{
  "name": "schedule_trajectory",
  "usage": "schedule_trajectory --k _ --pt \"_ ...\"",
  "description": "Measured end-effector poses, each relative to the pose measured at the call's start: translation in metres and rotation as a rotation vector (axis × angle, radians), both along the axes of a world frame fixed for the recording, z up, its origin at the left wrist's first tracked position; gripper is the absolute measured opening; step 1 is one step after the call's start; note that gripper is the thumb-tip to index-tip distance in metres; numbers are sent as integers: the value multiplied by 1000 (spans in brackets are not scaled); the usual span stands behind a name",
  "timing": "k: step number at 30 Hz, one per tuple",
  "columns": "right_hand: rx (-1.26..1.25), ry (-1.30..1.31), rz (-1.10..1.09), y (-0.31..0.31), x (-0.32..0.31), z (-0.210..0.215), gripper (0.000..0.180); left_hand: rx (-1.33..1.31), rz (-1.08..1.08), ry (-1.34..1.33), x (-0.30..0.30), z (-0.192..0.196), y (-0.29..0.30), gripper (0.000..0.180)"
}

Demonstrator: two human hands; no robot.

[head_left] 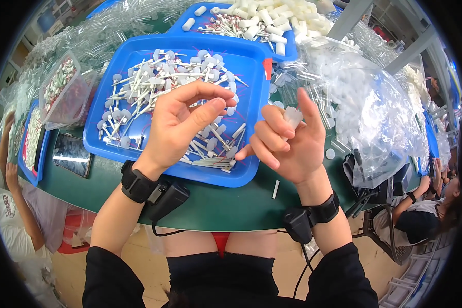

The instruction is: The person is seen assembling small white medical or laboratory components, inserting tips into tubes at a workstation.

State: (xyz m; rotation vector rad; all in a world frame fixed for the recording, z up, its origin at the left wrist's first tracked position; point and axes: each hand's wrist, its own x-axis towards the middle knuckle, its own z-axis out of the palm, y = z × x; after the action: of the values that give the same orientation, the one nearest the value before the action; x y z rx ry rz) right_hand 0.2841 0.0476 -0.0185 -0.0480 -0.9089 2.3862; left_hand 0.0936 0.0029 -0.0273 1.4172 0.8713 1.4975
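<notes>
My right hand (292,138) is turned palm up over the right side of a blue tray (249,172). Between its curled index finger and raised thumb sits a small translucent plastic piece (292,117). Above the tray's middle hovers my left hand (182,123), its fingers loosely bent, a gap between thumb and fingers, and nothing visible in it. In the tray lies a loose heap of thin white sticks (143,87), many with round translucent discs on one end and some with fine red strands.
Behind stands a second blue tray (190,33) with white foam cylinders (280,38). At right is a clear plastic bag (364,118) of translucent pieces. A phone (73,155) and a clear bin (61,95) lie left. One white stick (275,189) rests on the green table (231,208). Other people sit both sides.
</notes>
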Motion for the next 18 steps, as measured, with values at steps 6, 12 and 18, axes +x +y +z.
schedule_trajectory --k 6,12,18 --pt "-105 18 -20 3 3 -9 42 -21 -16 26 0 0 -1 20" --pt "-54 7 1 2 4 -3 45 -40 -29 29 1 1 -1 20" --pt "17 -113 -1 -4 -2 5 54 -53 -54 39 0 1 -2 21"
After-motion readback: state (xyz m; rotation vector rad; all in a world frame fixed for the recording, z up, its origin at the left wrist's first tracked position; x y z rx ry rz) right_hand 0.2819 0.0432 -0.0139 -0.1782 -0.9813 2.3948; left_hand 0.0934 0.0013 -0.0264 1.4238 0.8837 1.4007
